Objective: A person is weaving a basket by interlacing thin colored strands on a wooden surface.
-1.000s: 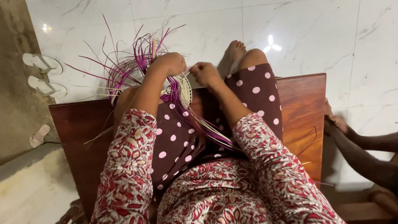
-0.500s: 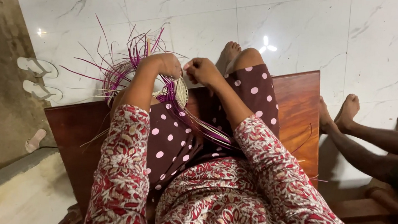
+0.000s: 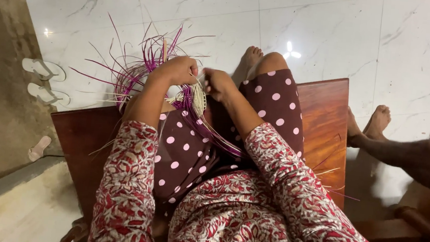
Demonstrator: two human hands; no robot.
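Note:
A half-woven basket [image 3: 191, 98] of purple and pale straw strips rests on my lap, over a maroon skirt with white dots. Loose purple strips [image 3: 137, 62] fan out from it to the upper left. My left hand [image 3: 177, 70] grips the woven rim from above. My right hand [image 3: 217, 83] pinches strips at the basket's right edge, close to the left hand. Long strips [image 3: 223, 140] trail down across my thigh.
I sit on a brown wooden bench [image 3: 324, 120] on a white marble floor [image 3: 337, 28]. Pale sandals [image 3: 43, 69] lie on the floor at left. Another person's legs and feet [image 3: 375, 122] reach in from the right, beside a wooden chair frame [image 3: 413, 226].
The other person's feet shifted at the right edge. My hands stay on the basket, with only small finger movement; the view has tilted slightly.

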